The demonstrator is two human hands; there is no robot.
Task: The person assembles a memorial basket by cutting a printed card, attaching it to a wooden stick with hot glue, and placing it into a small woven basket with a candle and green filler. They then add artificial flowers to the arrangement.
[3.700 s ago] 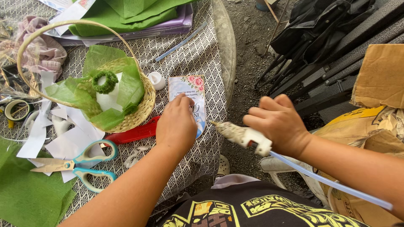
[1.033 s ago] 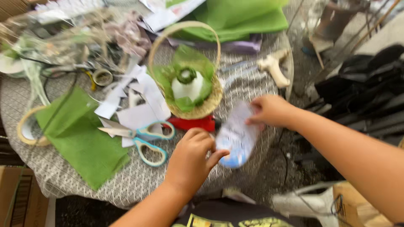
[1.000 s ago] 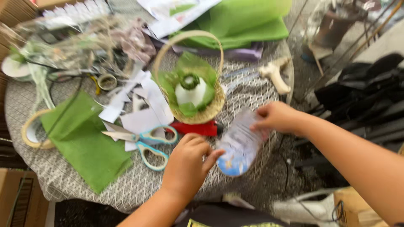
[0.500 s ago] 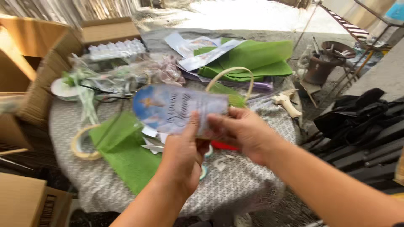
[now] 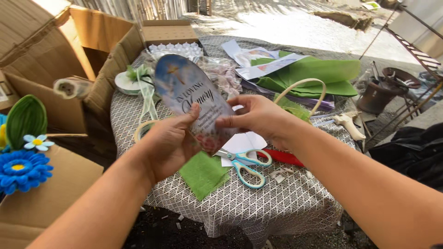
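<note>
Left hand [image 5: 168,143] and right hand [image 5: 258,117] pinching thin oval sky-blue printed card [image 5: 194,99] at lower edges; looking light, stiff, crease-prone; edge grip suiting it.

An oval card [image 5: 194,99], sky-blue up top with pink blooms at its foot and dark lettering, is up above the table [image 5: 258,203], pinched between the left hand [image 5: 168,143] and the right hand [image 5: 258,117]. At ten o'clock from it gape brown cardboard boxes [image 5: 92,50]. At twelve o'clock sits a flat brown carton [image 5: 168,33] with a clear tray of white cups [image 5: 173,48] before it.
</note>
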